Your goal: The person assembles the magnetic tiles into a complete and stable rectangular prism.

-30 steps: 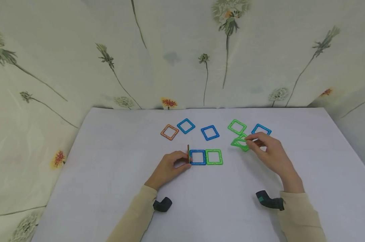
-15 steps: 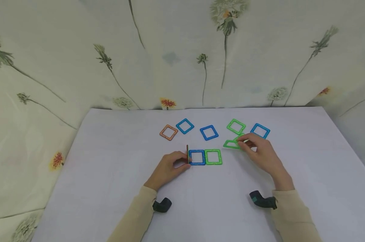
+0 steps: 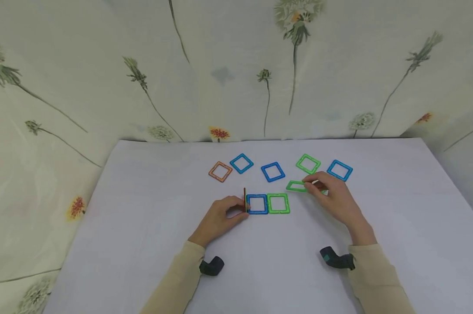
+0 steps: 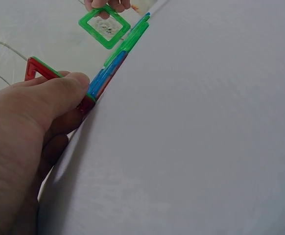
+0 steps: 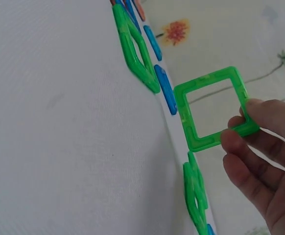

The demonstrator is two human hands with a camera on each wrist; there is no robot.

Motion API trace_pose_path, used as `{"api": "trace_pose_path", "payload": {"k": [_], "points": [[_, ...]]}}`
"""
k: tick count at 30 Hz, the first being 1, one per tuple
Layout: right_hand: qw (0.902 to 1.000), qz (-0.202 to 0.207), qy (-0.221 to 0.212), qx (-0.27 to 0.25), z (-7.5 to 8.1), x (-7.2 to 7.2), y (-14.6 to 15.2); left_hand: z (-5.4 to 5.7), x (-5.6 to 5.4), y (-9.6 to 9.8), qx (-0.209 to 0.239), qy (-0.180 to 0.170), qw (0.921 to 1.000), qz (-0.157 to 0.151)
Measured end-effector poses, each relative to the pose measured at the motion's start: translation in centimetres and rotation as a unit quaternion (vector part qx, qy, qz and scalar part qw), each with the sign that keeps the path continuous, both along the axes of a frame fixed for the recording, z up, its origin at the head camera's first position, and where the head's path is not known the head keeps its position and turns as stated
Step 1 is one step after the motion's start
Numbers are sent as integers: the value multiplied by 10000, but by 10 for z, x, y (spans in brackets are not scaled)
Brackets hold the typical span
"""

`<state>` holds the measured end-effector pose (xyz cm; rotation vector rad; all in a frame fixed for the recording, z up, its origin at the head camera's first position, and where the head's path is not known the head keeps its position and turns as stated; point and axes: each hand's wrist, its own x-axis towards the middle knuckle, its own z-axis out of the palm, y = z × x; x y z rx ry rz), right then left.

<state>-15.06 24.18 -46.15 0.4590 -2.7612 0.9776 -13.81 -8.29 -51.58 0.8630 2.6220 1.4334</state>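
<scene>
My left hand (image 3: 219, 220) pinches an upright red square magnetic tile (image 4: 31, 70) with a green edge, standing at the left side of a flat blue tile (image 3: 257, 213). A flat green tile (image 3: 278, 212) adjoins that blue one on the right. Above the table, my right hand (image 3: 332, 196) pinches a second green tile (image 5: 184, 115) by one corner, between thumb and fingers. In the head view this held tile (image 3: 291, 188) looks tilted, up and right of the flat pair. Under the right hand, another green tile (image 5: 189, 188) lies mostly hidden in the head view.
Loose flat tiles lie along the back of the white table (image 3: 161, 183): an orange one (image 3: 212, 175), a blue one (image 3: 234, 167), another blue (image 3: 273, 179), a green one (image 3: 301, 166) and a blue one at far right (image 3: 330, 169). A flower-patterned cloth (image 3: 228, 100) hangs behind.
My right hand has moved left with its green tile, away from the green tile below, and that tile has tilted to a flatter view. The left hand stays in place with the red tile.
</scene>
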Motion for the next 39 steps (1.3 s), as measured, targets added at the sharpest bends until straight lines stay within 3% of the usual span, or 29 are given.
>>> {"api": "trace_pose_path", "payload": {"k": [27,39], "points": [[9995,240,-111,-167,-5,-11,-31,-1,-1,1,-10,159,9999,-49],[9992,285,-141,-242,-10,-14,-43,0,-1,0,-30,42,10000,4]]}}
